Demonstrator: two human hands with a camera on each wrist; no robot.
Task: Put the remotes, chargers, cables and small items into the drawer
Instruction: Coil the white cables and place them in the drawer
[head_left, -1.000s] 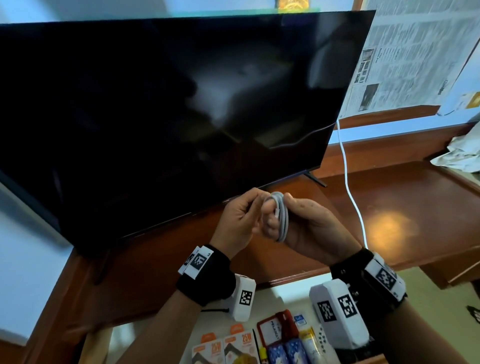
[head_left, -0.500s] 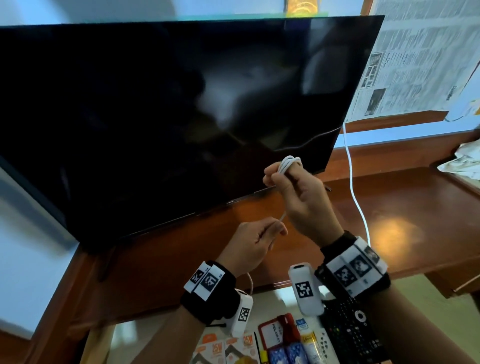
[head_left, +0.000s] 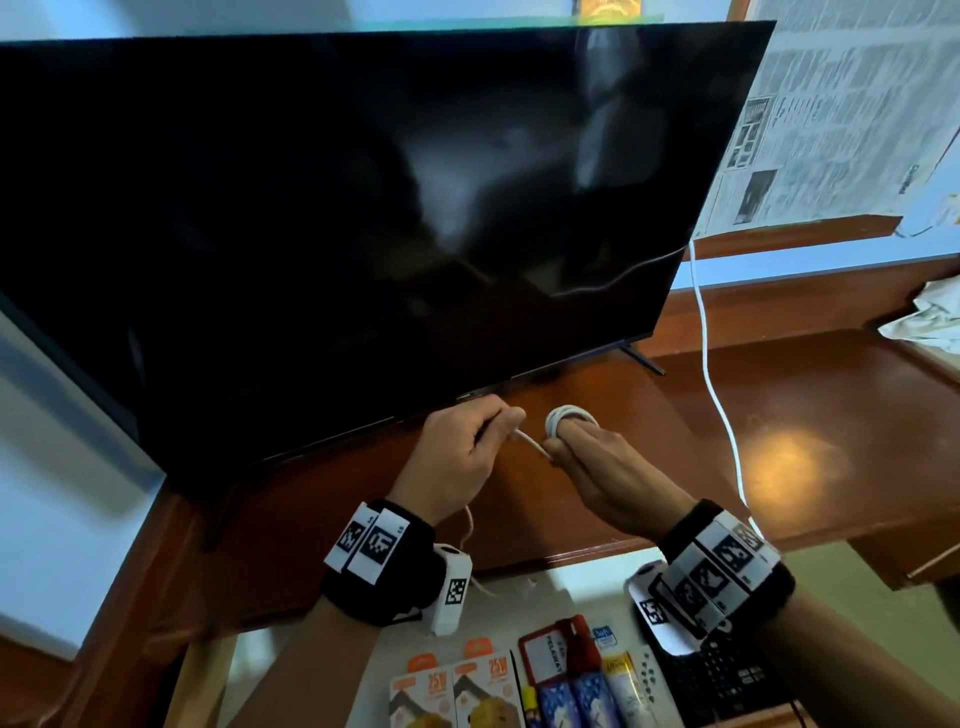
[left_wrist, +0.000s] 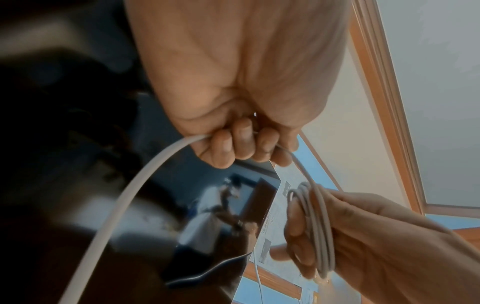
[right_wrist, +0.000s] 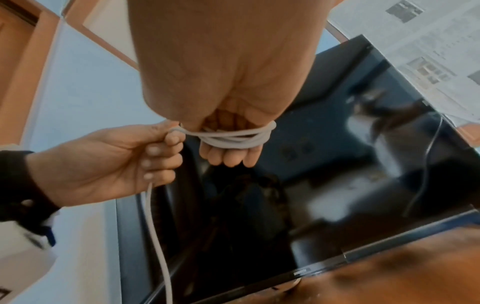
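Open drawer (head_left: 519, 597) nearest, below both wrists: two orange charger boxes (head_left: 452, 693), a red card holder (head_left: 550, 654), small tubes and packets, and a black remote (head_left: 727, 680) already lie inside, so the job looks well along.

Above it, the left hand (head_left: 457, 457) has its fingers (left_wrist: 228, 148) clenched round the free run of the white cable (head_left: 530, 444), whose tail hangs from the palm toward the drawer. Just right of those fingers, the right hand (head_left: 608, 473) carries the wound part: several loops sit around its fingers (right_wrist: 231, 156), which look straight and bunched rather than closed on the coil. A short taut span joins the two hands.

Judgement: coiling is partway done. Left to do: wind in the tail, slip the coil off, drop it in the drawer.

Beyond the fingers, a brown wooden counter (head_left: 805, 415), glossy, with a light glare. A large dark TV (head_left: 337, 208) stands on it. Right of the fingers a second white cord (head_left: 711, 374) runs from behind the TV over the counter edge; whether it belongs to the task I cannot tell. Crumpled paper (head_left: 930, 317) at the far right edge. Newspaper (head_left: 831, 114) covers the back wall, otherwise pale blue.
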